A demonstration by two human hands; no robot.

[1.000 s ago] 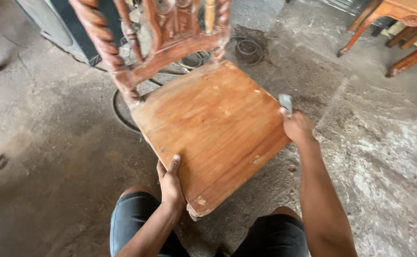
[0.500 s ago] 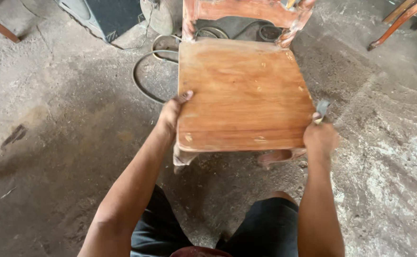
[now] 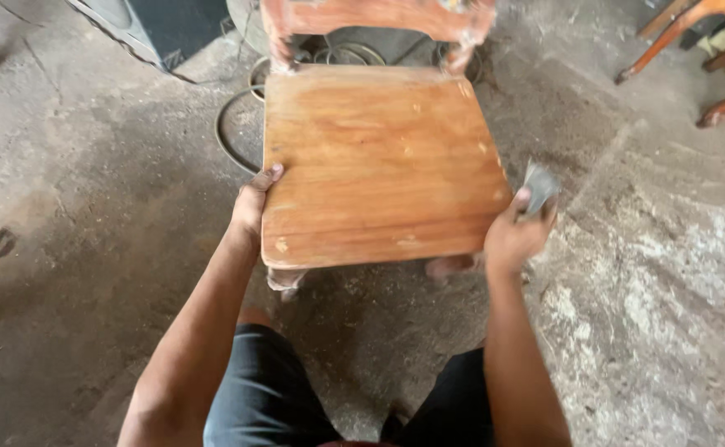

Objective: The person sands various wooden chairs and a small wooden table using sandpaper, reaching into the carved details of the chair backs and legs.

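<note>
Wooden chair seat (image 3: 375, 161) stood on the dusty concrete floor (image 3: 89, 248), gripped at both front corners: the left hand (image 3: 251, 207) curled over the left edge, the right hand (image 3: 511, 236) closed on a small grey scraper (image 3: 538, 186) beside the right edge; carved backrest (image 3: 379, 16) beyond.

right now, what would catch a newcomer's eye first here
The orange-brown wooden chair seat fills the middle of the view, standing on a dusty concrete floor. The left hand grips its left edge, while the right hand at the right front corner holds a small grey piece, perhaps sandpaper. More wooden furniture legs show at top right.
</note>
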